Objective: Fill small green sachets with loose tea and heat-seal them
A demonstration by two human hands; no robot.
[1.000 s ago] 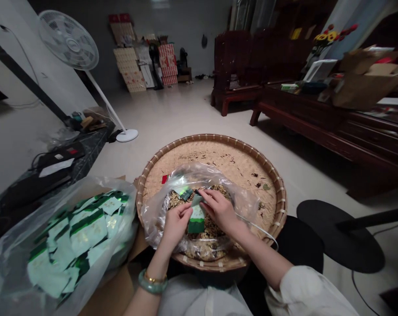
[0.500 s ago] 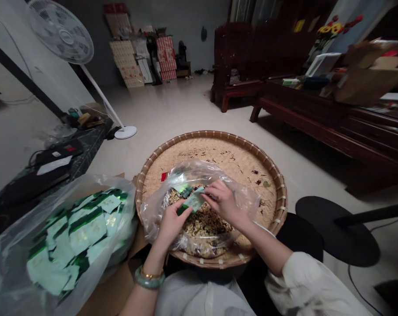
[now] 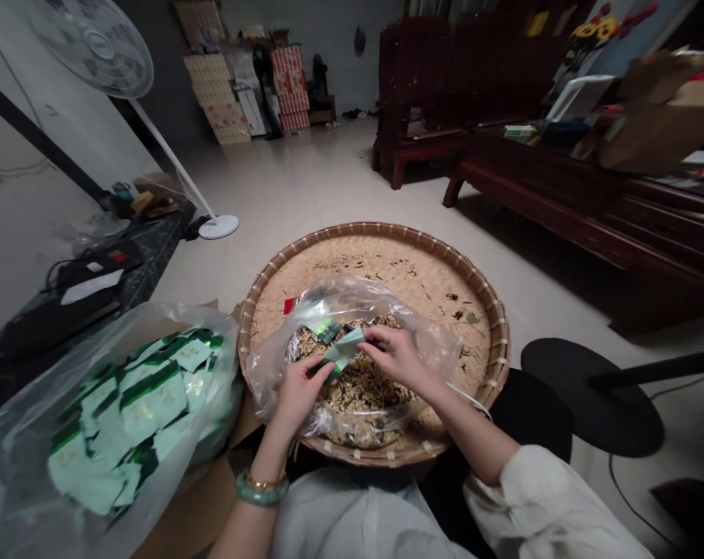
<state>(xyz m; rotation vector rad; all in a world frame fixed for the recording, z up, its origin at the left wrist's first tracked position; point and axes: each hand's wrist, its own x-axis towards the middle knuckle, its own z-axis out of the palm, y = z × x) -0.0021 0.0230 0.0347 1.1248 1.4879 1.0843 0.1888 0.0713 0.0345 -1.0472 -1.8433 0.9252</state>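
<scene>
My left hand (image 3: 296,396) and my right hand (image 3: 397,359) work inside the mouth of a clear plastic bag (image 3: 433,349). Between them, both hands pinch a small green and white sachet (image 3: 341,352), held tilted. The bag holds a heap of dried, crumbled tea-like leaves (image 3: 363,396), directly below my hands. A darker green sachet (image 3: 328,332) lies on the heap beyond my left hand. The bag rests in a round woven bamboo tray (image 3: 380,239). A jade bangle (image 3: 262,491) circles my left wrist.
A large clear bag of green and white sachets (image 3: 136,411) sits on a cardboard box (image 3: 189,505) to my left. Dark wooden furniture (image 3: 549,171) stands to the right, a black round stand base (image 3: 584,396) nearby, and a white fan (image 3: 89,39) at far left.
The sachet has gone from standing upright below my hands to lying tilted between my fingers. My hands have drawn closer together. The whole view has drifted slightly as my head moved.
</scene>
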